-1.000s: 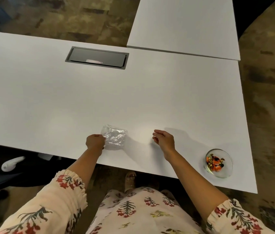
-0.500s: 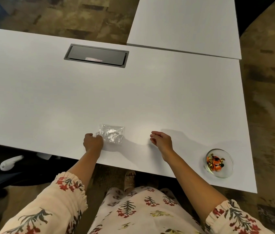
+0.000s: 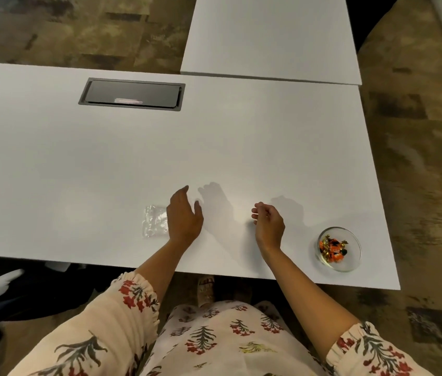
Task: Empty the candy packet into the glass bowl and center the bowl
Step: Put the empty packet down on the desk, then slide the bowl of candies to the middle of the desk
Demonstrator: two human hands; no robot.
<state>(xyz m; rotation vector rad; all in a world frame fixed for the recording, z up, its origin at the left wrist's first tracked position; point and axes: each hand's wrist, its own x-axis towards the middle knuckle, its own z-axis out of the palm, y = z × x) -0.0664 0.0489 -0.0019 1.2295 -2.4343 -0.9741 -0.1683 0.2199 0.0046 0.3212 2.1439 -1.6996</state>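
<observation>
- Lying flat on the white tabletop point(image 3: 214, 147), the empty clear packet point(image 3: 155, 220) sits just left of the left hand point(image 3: 184, 215), fingers spread, empty.
- Right hand point(image 3: 268, 225) loosely curled, holding nothing.
- Glass bowl point(image 3: 339, 248) of candies point(image 3: 332, 248) near the right corner; no readable writing.

Looks like an office or meeting room. Large white desk point(image 3: 214, 147) with a flush grey cable/power hatch point(image 3: 132, 94) set into the top, a second white desk point(image 3: 268, 36) butted against its far edge, patterned brown carpet tiles point(image 3: 415, 131) on the floor. Dark office chair point(image 3: 0, 299) with a light armrest tucked under the near-left edge.
</observation>
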